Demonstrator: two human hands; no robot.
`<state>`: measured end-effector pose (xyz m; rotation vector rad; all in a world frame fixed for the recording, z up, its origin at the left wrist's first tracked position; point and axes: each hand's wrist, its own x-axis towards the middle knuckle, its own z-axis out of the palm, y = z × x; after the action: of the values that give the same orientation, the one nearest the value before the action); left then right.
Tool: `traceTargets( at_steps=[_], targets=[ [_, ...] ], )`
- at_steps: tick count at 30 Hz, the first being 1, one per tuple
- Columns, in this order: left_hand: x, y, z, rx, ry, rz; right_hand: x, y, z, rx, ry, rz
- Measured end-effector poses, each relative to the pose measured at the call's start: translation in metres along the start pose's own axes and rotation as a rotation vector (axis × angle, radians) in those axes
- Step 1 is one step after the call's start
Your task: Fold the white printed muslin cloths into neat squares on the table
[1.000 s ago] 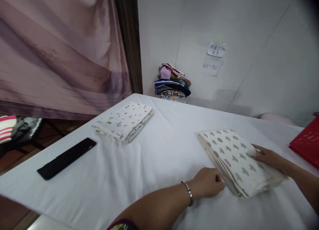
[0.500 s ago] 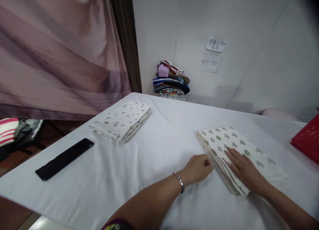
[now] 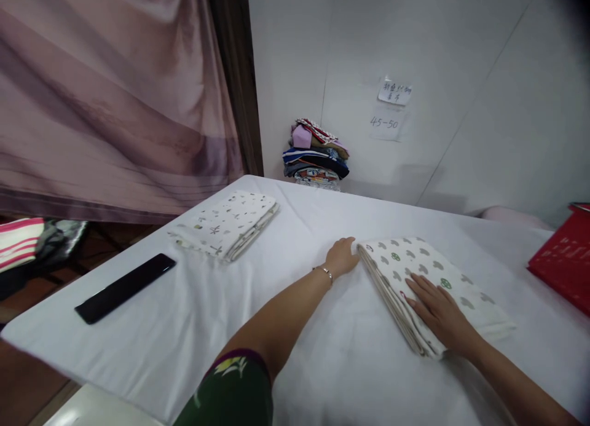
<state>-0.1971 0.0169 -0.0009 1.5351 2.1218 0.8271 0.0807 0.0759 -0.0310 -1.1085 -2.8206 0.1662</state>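
A folded white cloth (image 3: 417, 260) printed with grey and green shapes lies on the right part of the table, its stacked layers showing along the left edge. My right hand (image 3: 436, 309) rests flat on top of it, fingers stretched out. At the cloth's far left corner is my left hand (image 3: 342, 257), its fingers curled closed on a bit of white fabric there; the fingertips are mostly hidden. A silver bracelet (image 3: 327, 273) circles the left wrist.
Another folded white patterned cloth (image 3: 230, 220) lies at the left, with a black flat phone-like object (image 3: 126, 287) nearer me. Beyond the table's far edge stands a pile of folded fabrics (image 3: 316, 155). A red container (image 3: 562, 254) is at right; a pink curtain (image 3: 115, 94) hangs left.
My left hand has moved away from me along the cloth's left edge, up to its far corner. My right hand stays flat on the cloth. The view has shifted slightly.
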Motion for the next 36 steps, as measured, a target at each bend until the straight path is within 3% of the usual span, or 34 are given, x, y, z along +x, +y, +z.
traceTargets(
  at_steps=[6, 11, 15, 19, 23, 27, 33, 36],
  targets=[
    [0.023, 0.007, 0.021, -0.012, -0.034, 0.069, 0.000, -0.001, -0.001, -0.020, 0.010, -0.025],
    [0.020, 0.009, 0.019, -0.060, 0.005, 0.085, 0.000, 0.001, -0.006, -0.018, -0.013, -0.037],
    [-0.005, 0.007, 0.010, -0.065, 0.072, 0.111, -0.008, 0.004, -0.015, 0.023, -0.023, -0.137],
    [-0.053, -0.006, 0.002, -0.030, 0.169, 0.131, -0.026, 0.002, -0.023, 0.062, -0.076, -0.217],
    [-0.090, -0.021, 0.001, 0.003, 0.167, 0.077, -0.036, -0.003, -0.024, 0.090, -0.081, -0.229],
    [-0.097, -0.023, 0.003, 0.038, 0.168, 0.083, -0.038, -0.016, -0.019, 0.108, 0.007, -0.188],
    [-0.092, -0.019, 0.008, 0.064, 0.189, 0.105, -0.057, -0.037, -0.007, -0.008, 0.063, -0.316],
    [-0.091, -0.014, 0.012, 0.073, 0.176, 0.094, -0.069, -0.038, -0.002, -0.098, 0.152, -0.333]
  ],
)
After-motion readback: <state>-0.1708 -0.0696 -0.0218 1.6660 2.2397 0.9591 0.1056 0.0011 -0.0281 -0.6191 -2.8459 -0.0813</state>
